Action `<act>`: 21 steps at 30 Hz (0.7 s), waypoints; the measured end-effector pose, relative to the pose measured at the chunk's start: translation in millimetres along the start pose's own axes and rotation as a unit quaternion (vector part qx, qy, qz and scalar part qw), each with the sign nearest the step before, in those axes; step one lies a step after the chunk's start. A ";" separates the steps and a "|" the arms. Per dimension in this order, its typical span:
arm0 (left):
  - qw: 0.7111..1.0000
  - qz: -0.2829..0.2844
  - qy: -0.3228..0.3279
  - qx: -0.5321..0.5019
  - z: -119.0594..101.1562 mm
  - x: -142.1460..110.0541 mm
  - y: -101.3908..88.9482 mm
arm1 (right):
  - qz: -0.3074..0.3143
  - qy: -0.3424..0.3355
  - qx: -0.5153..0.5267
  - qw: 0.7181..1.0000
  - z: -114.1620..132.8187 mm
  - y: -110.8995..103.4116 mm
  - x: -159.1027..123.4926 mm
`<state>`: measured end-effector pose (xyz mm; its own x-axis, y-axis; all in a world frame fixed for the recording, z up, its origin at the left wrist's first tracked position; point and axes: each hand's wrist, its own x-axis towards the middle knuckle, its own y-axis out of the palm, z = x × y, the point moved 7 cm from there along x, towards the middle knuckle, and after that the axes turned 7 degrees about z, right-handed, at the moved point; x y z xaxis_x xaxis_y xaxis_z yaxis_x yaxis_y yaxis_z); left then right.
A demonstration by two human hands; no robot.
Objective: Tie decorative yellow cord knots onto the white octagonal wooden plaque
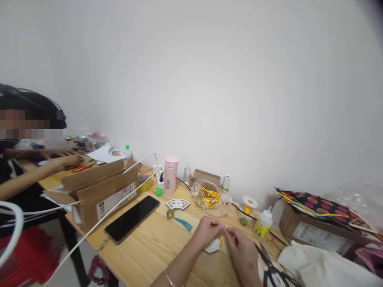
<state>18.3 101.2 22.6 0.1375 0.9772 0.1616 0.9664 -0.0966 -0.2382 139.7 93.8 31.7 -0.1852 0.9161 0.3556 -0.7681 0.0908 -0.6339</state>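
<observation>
Recording left hand [207,232] and right hand [241,246] pinched closed on a fine yellow cord [224,228], just above a white card [213,246] on the worktop [167,255]; this close fingertip pinch suits such thin cord.

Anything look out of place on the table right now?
Yes, a white cable stretches almost straight across the table, past the phone, and drops off the near edge. It looks odd because it hangs across the work area instead of lying flat, so it could snag something.
</observation>
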 end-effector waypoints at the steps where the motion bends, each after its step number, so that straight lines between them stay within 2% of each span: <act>1: 1.000 -0.002 0.008 -0.001 -0.7 0.4 -1.1 | 0.000 -0.010 0.002 1.000 1.3 0.3 0.2; 6: 0.999 -0.009 0.038 0.030 -3.8 0.8 -3.8 | 0.005 -0.041 0.001 0.999 4.3 3.4 1.0; 11: 0.997 -0.028 0.058 0.045 -3.2 1.3 -5.9 | 0.024 -0.039 -0.001 0.999 4.2 5.8 1.4; 17: 0.998 -0.056 0.020 0.017 11.6 4.3 -6.9 | 0.029 -0.049 -0.001 0.998 5.8 5.6 2.0; 21: 0.997 -0.059 0.039 -0.021 9.8 5.3 -6.1 | 0.010 -0.049 -0.021 0.999 4.9 4.6 2.4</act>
<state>11.0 108.8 15.5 0.0371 0.9645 0.2614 0.9848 0.0091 -0.1736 132.8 94.5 33.0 -0.2606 0.8751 0.4078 -0.7381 0.0917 -0.6684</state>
